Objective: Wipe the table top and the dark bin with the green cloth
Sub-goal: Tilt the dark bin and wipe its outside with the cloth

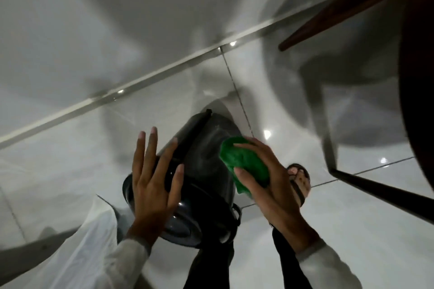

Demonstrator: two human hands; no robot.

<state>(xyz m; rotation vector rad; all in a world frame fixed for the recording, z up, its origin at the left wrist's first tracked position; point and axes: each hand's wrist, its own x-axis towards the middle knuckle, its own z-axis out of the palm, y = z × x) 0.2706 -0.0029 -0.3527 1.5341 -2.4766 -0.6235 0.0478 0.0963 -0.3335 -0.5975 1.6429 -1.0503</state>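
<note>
The scene is viewed steeply downward from head height, close above both hands, toward the tiled floor (328,230).

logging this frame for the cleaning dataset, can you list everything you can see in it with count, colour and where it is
dark bin: one, dark grey to black, on the floor at lower centre, tilted away from the camera
green cloth: one, bright green, bunched against the bin's right side
table legs: two visible, dark brown, upper right and right edge
floor: glossy white tiles, with a pale skirting strip running diagonally
white fabric: one, sheer, lower left
left hand: one, fingers spread, flat over the bin's rim
right hand: one, grip closed on the cloth
foot in dark sandal: one, right of the bin
sleeves: two, pale
</note>
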